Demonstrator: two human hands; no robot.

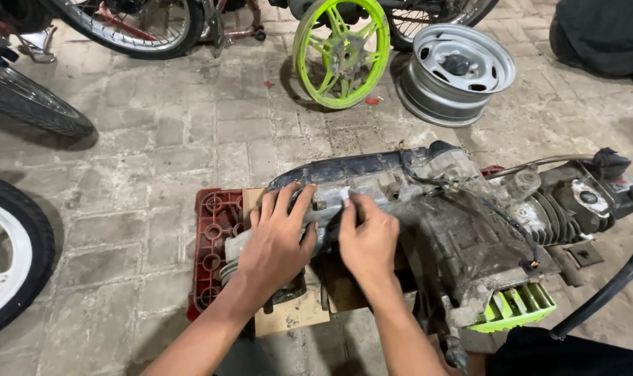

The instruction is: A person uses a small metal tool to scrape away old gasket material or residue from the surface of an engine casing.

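Note:
A dirty grey scooter engine lies on its side on a red plastic crate and a piece of cardboard. My left hand rests flat on the engine's left end, fingers spread over the casing. My right hand sits beside it, fingers pressed on the casing's upper edge near a small white patch. Whether either hand grips anything is unclear. The engine's finned cylinder points right, and a bright green fan cover shows at its lower side.
On the paving stand a bright green wheel and a silver steel rim at the back. Motorcycle tyres lie at the left. A black hose curves along the right side, and a dark bag sits at top right.

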